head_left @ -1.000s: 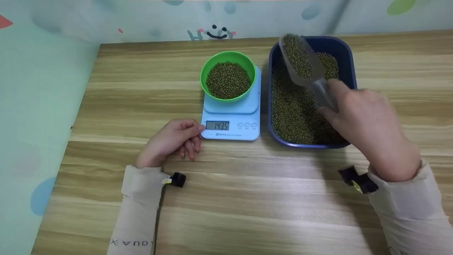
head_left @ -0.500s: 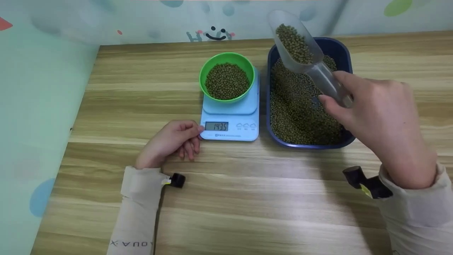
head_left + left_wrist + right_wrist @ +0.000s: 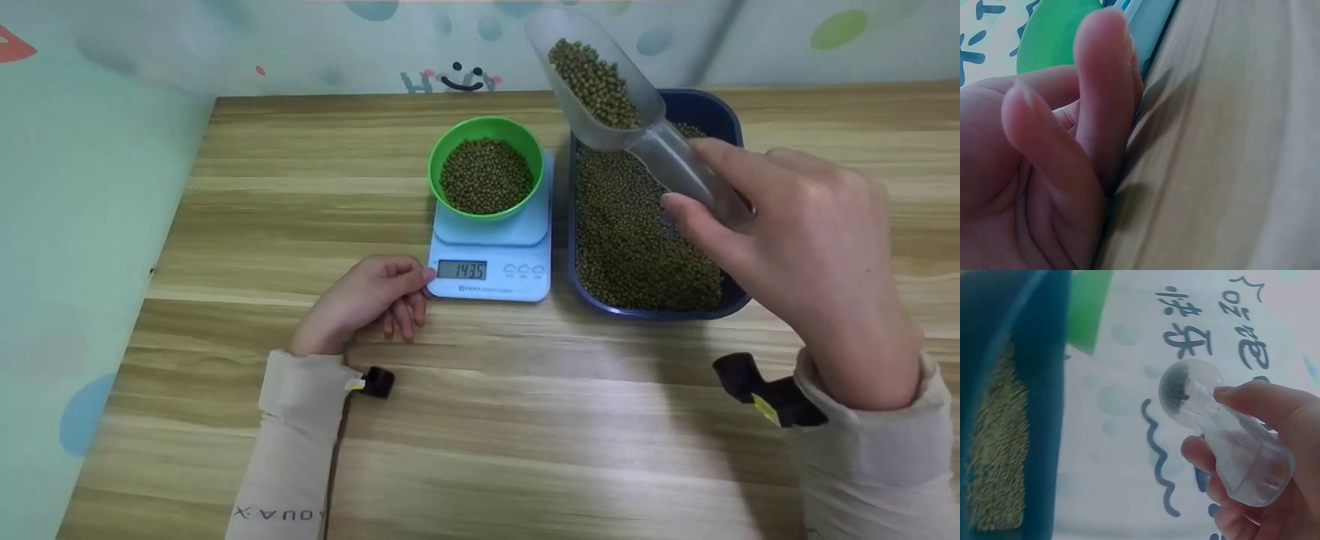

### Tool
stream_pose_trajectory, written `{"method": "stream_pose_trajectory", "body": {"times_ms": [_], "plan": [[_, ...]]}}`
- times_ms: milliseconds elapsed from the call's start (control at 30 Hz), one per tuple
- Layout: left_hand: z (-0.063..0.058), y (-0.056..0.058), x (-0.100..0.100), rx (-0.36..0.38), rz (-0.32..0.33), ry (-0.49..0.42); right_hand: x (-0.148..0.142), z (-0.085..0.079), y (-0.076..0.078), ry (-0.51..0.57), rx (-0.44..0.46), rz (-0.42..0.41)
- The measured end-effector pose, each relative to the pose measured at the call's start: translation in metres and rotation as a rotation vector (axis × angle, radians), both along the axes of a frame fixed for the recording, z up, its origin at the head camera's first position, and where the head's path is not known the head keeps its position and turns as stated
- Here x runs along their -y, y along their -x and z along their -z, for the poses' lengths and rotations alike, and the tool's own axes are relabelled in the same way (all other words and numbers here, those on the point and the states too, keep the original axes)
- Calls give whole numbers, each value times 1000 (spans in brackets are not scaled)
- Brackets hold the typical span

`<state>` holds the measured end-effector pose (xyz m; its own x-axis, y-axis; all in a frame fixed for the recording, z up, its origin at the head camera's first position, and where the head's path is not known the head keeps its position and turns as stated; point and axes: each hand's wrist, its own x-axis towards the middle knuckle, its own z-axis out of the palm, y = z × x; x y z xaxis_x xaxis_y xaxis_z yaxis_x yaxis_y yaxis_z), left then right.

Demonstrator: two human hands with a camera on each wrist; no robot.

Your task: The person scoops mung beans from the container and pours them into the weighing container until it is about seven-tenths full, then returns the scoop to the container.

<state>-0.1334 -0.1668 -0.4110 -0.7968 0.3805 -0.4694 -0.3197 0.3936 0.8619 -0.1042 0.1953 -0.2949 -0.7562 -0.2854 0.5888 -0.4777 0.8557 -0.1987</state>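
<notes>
My right hand [image 3: 817, 232] grips the handle of a clear plastic scoop [image 3: 675, 161], thumb along one side and fingers round the other. Mung beans [image 3: 596, 86] partly fill the scoop, which is raised over the upper left of a dark blue tub [image 3: 731, 112]. More mung beans [image 3: 645, 240] cover the tub's floor. Left of the tub, a light blue kitchen scale [image 3: 491, 285] reads 143.5 and carries a green bowl [image 3: 442, 146] of mung beans. My left hand [image 3: 371, 292] rests on the table, fingers loosely curled, a fingertip at the scale's left edge.
The wooden table [image 3: 525, 435] meets a patterned wall covering [image 3: 337, 45] at the back and another wall surface [image 3: 97, 225] on the left. Scale and tub stand close together with a narrow gap between them.
My right hand has lifted the loaded scoop out of the tub, up and leftward toward the bowl. The left hand has stayed put, and the scale's reading is the same.
</notes>
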Motion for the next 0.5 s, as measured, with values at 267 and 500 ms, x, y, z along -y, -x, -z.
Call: {"method": "stream_pose_trajectory", "body": {"times_ms": [267,500], "plan": [[0,0,-1,22,-14,-18,18,-13,16,152,-7,-9],[-2,-2,1,29,-18,-39,28,-17,25,217,-35,-11]]}}
